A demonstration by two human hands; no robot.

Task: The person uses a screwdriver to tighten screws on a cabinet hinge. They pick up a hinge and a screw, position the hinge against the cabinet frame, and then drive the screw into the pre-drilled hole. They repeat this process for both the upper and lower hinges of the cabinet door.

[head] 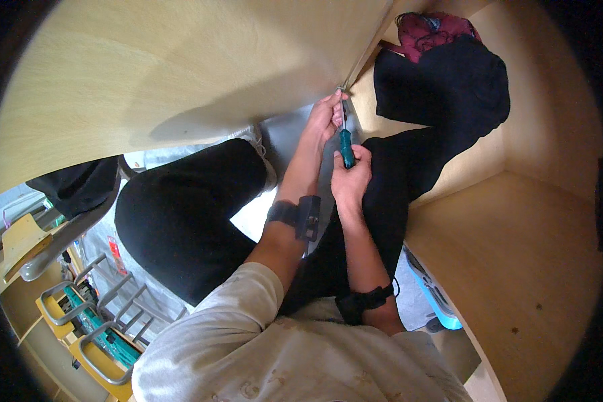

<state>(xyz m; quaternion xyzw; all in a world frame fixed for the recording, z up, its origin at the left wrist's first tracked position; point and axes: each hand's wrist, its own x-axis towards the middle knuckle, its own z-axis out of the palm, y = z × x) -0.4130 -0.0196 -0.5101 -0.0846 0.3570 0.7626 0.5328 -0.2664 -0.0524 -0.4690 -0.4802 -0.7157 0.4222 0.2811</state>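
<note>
A screwdriver with a green handle [347, 148] points away from me, its metal shaft reaching towards a small metal fitting [342, 89] at the lower edge of a large wooden panel [206, 65]. Around the handle's rear end my right hand [352, 171] is closed. My left hand [325, 115] is at the shaft near its tip, with thumb and fingers pinched by the fitting. Whether the fingers grip the shaft or the fitting is hard to tell. The exact contact of the tip is too small to make out.
Wooden boards [507, 251] enclose the right side. At the top right lies a dark red bag or cloth [432, 35], next to my black-clad leg. Metal-framed stools [105, 346] with wooden seats stand at the lower left. A blue-edged object [444, 311] is at the lower right.
</note>
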